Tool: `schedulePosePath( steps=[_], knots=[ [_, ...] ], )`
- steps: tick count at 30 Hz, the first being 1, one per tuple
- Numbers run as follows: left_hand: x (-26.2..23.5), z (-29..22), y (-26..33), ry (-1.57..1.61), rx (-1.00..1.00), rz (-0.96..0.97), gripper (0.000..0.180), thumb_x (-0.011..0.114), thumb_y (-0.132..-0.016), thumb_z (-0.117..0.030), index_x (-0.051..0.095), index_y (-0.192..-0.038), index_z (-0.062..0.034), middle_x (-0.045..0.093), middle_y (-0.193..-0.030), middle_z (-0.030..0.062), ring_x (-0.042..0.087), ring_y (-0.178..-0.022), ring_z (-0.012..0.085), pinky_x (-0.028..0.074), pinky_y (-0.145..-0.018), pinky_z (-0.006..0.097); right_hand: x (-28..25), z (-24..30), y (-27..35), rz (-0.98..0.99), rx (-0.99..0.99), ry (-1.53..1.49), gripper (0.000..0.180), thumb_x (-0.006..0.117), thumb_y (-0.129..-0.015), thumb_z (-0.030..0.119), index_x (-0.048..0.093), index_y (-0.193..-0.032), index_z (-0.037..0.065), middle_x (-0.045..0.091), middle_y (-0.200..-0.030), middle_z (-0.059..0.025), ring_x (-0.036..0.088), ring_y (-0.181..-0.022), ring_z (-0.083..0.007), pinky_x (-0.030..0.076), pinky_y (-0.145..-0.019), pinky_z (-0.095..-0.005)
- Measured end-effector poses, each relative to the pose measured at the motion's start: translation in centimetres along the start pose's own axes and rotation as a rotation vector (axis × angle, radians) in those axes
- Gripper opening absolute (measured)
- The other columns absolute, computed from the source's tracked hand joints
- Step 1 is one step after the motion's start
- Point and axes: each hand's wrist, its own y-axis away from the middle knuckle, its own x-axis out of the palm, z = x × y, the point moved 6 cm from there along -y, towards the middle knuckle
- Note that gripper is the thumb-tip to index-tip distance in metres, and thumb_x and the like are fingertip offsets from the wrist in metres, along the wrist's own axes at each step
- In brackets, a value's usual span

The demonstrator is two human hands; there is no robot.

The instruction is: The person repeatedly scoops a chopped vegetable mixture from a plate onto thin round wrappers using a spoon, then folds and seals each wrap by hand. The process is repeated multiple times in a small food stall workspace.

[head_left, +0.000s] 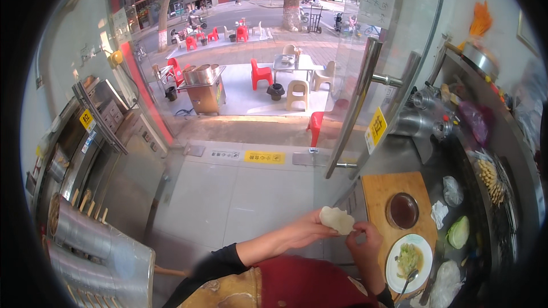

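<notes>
A thin, pale dough wrapper [337, 220] with an uneven edge lies on the fingers of my left hand [308, 229], in front of my body. My right hand [366, 243] is at the wrapper's right edge, thumb and fingers pinched together there. Beside it on the right is a wooden board [377, 194]. On the board sits a round dish of dark brown-red liquid [402, 211]. Nearer to me, a white plate [391, 269] holds chopped green food [409, 258], and a metal spoon [411, 276] leans in it.
Right of the board lie a piece of cabbage [458, 232], crumpled white paper [439, 214] and plastic bags [452, 190]. A glass door with a long metal handle [357, 108] stands ahead. Large metal cylinders [94, 239] fill the lower left. Outside are stools [261, 74] and tables.
</notes>
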Motion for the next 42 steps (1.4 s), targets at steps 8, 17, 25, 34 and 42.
schedulePosePath(
  steps=[8,17,25,34,42],
  knots=[
    [0.1,1.4,-1.7,0.230,-0.031,0.105,0.042,0.055,-0.091,0.000,0.045,-0.131,-0.0050,0.053,-0.130,0.0101,0.049,-0.125,0.0251,0.041,-0.106,0.043,2.0,-4.6,2.3,-0.110,0.698,-1.209,0.013,0.055,-0.085,-0.003,0.052,-0.093,0.006,0.058,-0.083,-0.0021,0.053,-0.070,-0.0081,0.046,-0.062,-0.0219],
    [-5.0,0.4,-1.4,0.280,0.028,-0.029,0.050,0.054,-0.088,-0.002,0.040,-0.136,0.0002,0.049,-0.136,0.0162,0.048,-0.127,0.0305,0.037,-0.108,0.045,-5.2,1.4,-3.3,-0.255,0.326,-1.364,0.016,0.065,-0.085,0.002,0.054,-0.095,0.004,0.060,-0.087,-0.0075,0.058,-0.078,-0.0166,0.048,-0.071,-0.0261],
    [-6.9,1.2,-0.3,-0.158,-0.147,-0.003,0.052,0.063,-0.083,-0.002,0.046,-0.132,0.0007,0.052,-0.135,0.0184,0.048,-0.127,0.0328,0.035,-0.111,0.048,-7.0,12.6,-4.2,0.223,-0.116,-1.473,0.010,0.071,-0.081,0.004,0.067,-0.089,-0.001,0.064,-0.089,-0.0159,0.063,-0.080,-0.0245,0.050,-0.069,-0.0338],
    [-7.0,7.7,-2.7,0.372,-0.429,-0.022,0.059,0.065,-0.083,-0.004,0.040,-0.136,-0.0014,0.047,-0.136,0.0188,0.045,-0.128,0.0393,0.038,-0.109,0.048,-7.3,12.0,0.4,-0.006,-0.345,-1.551,0.012,0.071,-0.083,0.005,0.067,-0.091,-0.003,0.064,-0.086,-0.0137,0.062,-0.080,-0.0240,0.048,-0.072,-0.0331],
    [-4.0,9.3,-6.5,0.307,-0.461,0.074,0.060,0.064,-0.083,-0.006,0.039,-0.137,-0.0020,0.046,-0.136,0.0190,0.044,-0.128,0.0406,0.041,-0.106,0.046,-11.7,-4.5,17.4,-0.623,0.780,-0.710,0.011,0.062,-0.094,0.012,0.061,-0.104,0.009,0.064,-0.094,0.0011,0.058,-0.083,-0.0078,0.049,-0.071,-0.0239]
  ],
)
